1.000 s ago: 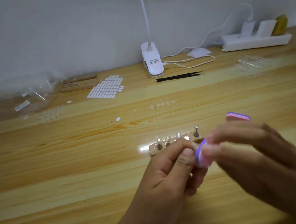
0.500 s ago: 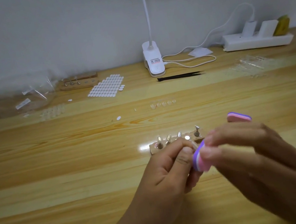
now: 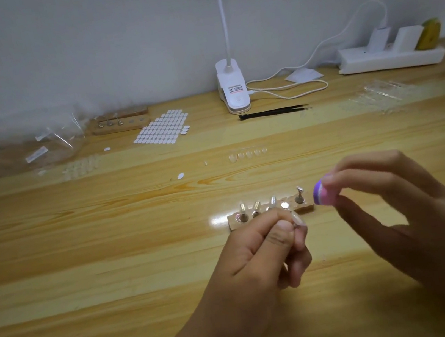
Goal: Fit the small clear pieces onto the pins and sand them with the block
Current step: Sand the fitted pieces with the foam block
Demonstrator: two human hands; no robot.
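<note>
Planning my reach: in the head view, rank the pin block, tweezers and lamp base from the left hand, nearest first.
From the left hand:
1. Pin block, just beyond its fingers.
2. Tweezers, farther back on the table.
3. Lamp base, by the wall.

Pin holder: on bench, near centre.
Clear pieces: behind the holder.
Lamp clamp: rear, tweezers before it.
Power strip: rear right.

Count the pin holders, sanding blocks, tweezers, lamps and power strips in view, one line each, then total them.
Wooden pin holders: 2, the near pin holder and the far pin holder
Sanding block: 1
Black tweezers: 1
Clip lamp: 1
Power strip: 1
Total: 6
</note>
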